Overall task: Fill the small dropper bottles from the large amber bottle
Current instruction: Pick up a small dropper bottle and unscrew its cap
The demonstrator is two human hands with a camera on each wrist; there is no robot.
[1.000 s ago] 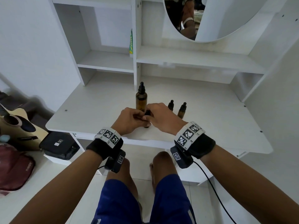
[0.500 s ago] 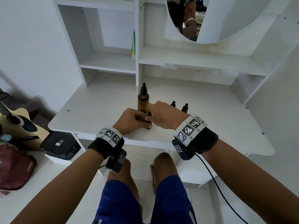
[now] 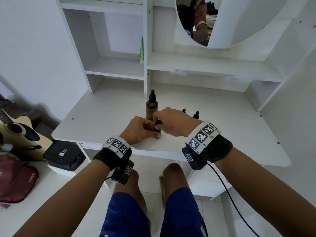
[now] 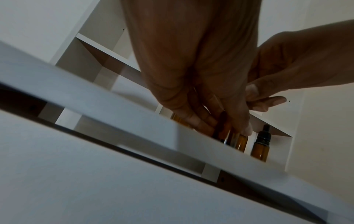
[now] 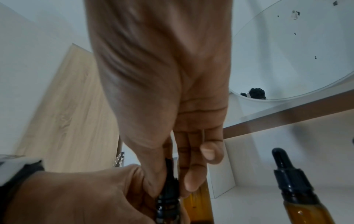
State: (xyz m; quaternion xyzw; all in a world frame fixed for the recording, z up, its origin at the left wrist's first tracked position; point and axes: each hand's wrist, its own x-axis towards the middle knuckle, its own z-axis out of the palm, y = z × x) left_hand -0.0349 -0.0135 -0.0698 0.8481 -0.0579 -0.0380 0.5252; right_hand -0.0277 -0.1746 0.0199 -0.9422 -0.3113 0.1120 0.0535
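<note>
The large amber bottle (image 3: 151, 106) with a black dropper cap stands upright on the white desk (image 3: 106, 117), just behind my hands. My left hand (image 3: 151, 130) grips the body of a small amber dropper bottle (image 3: 157, 132) standing near the desk's front edge. My right hand (image 3: 159, 121) pinches that bottle's black cap (image 5: 168, 195) from above. In the left wrist view my fingers (image 4: 201, 121) wrap the small bottle (image 4: 241, 142). Two more small capped dropper bottles (image 3: 196, 115) stand behind my right hand, mostly hidden; one small bottle (image 5: 298, 197) shows in the right wrist view.
White shelves (image 3: 116, 67) and a round mirror (image 3: 222, 23) rise behind the desk. A guitar (image 3: 20, 132), a black pouch (image 3: 63, 154) and a red bag (image 3: 15, 180) lie at the left, below desk level. My knees (image 3: 172, 173) are under the front edge.
Both hands stay on the small bottle. My right hand has lifted and turned a little over the cap, hiding more of the two small bottles behind it.
</note>
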